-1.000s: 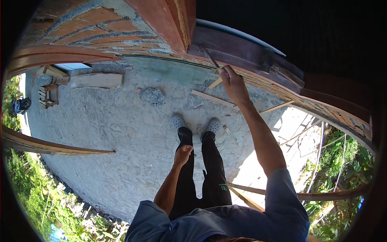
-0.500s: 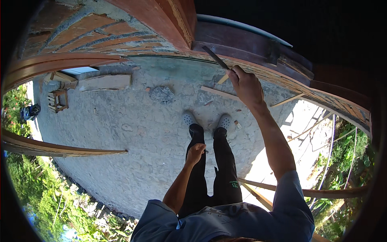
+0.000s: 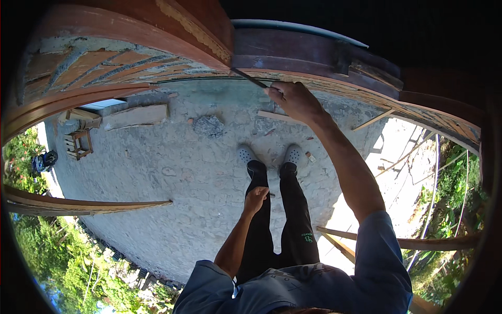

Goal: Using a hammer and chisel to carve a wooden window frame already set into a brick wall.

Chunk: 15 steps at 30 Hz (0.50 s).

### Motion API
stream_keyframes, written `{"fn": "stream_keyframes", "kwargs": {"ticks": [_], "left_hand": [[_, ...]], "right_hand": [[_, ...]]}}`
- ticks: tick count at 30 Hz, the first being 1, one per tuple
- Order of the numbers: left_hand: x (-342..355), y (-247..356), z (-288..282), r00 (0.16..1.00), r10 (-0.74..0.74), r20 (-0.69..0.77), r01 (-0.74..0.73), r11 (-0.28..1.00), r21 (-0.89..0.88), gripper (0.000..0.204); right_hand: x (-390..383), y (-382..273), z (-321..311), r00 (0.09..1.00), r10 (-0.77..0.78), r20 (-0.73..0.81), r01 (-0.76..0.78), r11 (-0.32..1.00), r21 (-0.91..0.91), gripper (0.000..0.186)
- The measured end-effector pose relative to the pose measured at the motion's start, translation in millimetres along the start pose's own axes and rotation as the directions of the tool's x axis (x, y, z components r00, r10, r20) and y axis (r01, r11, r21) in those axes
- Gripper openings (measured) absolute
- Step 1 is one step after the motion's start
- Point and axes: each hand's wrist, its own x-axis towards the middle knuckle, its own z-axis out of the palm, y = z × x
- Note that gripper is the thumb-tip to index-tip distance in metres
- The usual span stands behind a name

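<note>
My right hand [image 3: 295, 102] grips a long, thin, dark flat tool [image 3: 249, 78], perhaps a file or blade. Its far end reaches the corner where a reddish wooden post [image 3: 193, 26] with a rough, pale strip meets a dark purplish-brown wooden beam [image 3: 293, 49]. My left hand [image 3: 256, 197] is closed low in front of my leg, with a small dark thing poking out beside it that I cannot make out.
My clogged feet stand on a rough concrete floor [image 3: 157, 172] with a rubble pile [image 3: 208, 125], loose planks [image 3: 136, 118] and a small wooden stool [image 3: 78, 144]. A wooden bar [image 3: 89, 205] crosses at left. Timber braces [image 3: 397, 243] stand at right, with plants beyond.
My right hand has moved left, tilting the tool flatter, its far end now at the post's corner. The view has shifted slightly. My left hand stays closed and low.
</note>
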Motion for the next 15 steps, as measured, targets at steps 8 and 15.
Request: {"fn": "stream_keyframes", "kwargs": {"ticks": [8, 15], "left_hand": [[-27.7, 143.0, 10.1, 0.987, 0.017, 0.162, 0.041, 0.936, -0.348, 0.06], [-45.7, 222.4, -21.3, 0.934, 0.297, -0.198, -0.348, 0.639, -0.686, 0.071]], "right_hand": [[-99.7, -13.3, 59.1, 0.964, 0.223, 0.142, -0.237, 0.493, 0.837, 0.036], [-55.3, -89.2, 75.4, 0.96, 0.129, 0.248, -0.234, -0.111, 0.966, 0.049]]}}
